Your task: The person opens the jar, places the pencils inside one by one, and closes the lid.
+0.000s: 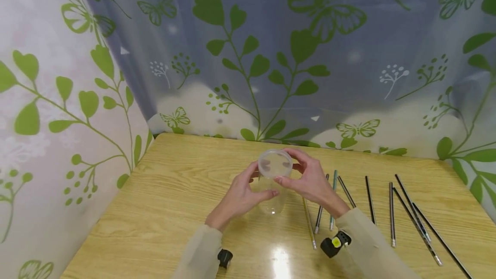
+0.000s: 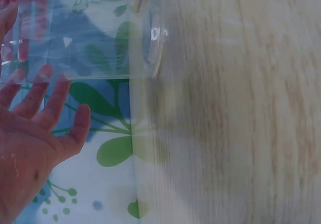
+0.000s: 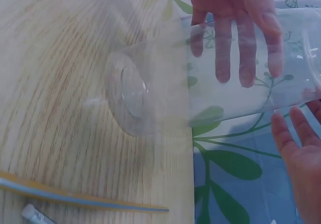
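The left hand [image 1: 245, 192] and right hand [image 1: 313, 181] grasped the clear jar [image 1: 273, 203] from opposite sides, seemingly to steady it upright, short of the worktop's [image 1: 155, 210] back edge; pencils [image 1: 392, 214] lay toward the right edge, outside its base.

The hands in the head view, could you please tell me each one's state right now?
Left hand: holding the clear jar by its side.
Right hand: gripping the same jar near its top.

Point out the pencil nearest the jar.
The yellow pencil, leftmost of them all; the others lie farther right of the jar and none is yellow.
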Available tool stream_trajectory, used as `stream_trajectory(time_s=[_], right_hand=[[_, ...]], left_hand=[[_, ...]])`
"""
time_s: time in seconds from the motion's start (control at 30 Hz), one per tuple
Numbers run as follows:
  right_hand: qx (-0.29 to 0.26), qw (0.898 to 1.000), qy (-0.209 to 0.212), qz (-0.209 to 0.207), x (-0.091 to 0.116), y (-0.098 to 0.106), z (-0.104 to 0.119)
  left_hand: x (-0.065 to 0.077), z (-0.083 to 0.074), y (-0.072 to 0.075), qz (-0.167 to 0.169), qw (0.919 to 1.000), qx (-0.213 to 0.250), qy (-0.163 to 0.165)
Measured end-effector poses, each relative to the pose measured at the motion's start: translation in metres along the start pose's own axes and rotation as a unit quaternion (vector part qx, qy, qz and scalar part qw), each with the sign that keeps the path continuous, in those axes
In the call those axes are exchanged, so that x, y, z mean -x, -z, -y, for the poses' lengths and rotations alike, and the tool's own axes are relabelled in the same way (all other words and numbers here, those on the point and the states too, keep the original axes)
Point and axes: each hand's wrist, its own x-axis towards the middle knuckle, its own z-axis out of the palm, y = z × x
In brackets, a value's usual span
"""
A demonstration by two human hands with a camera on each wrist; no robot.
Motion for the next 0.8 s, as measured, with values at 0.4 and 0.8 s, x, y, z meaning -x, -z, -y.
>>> stream_trajectory(time_s=[0.4, 0.8], right_hand=[[0.02, 1.0, -0.003, 0.004, -0.0001, -0.0004, 0.0001], [0.043, 0.999, 0.01, -0.018, -0.0052, -0.0024, 0.0024]], left_hand=[[0.0005, 0.0025, -0.0026, -0.012, 0.9996, -0.009, 0.023], [-0.0054, 0.0037, -0.003, -0.017, 0.9986, -0.05, -0.003]])
